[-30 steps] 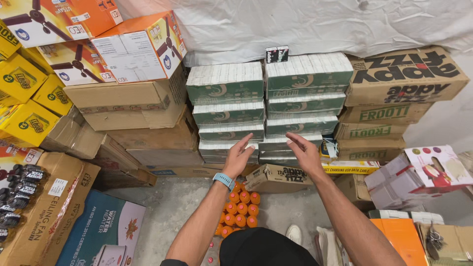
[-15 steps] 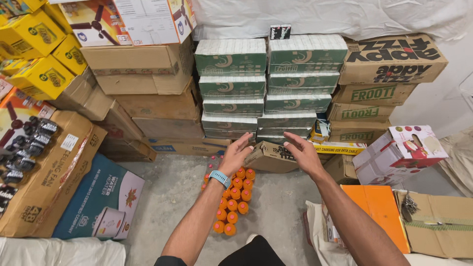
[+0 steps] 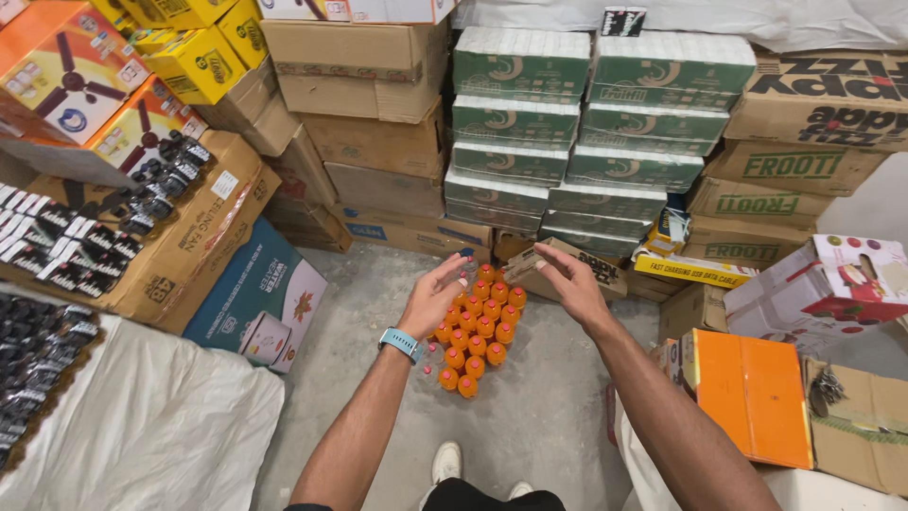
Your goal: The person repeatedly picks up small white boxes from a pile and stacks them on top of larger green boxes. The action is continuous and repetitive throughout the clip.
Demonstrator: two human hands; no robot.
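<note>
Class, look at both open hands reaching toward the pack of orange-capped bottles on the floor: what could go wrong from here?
The bottle pack looks heavy and soft-wrapped; with left hand and right hand bare, the grip may slip. The small cardboard box crowds the pack's far side and may get knocked. The tall green carton stack behind could topple if bumped.

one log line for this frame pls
left hand: open, empty, over orange-capped bottles | right hand: open, empty, near small cardboard box | behind: green carton stacks
</note>
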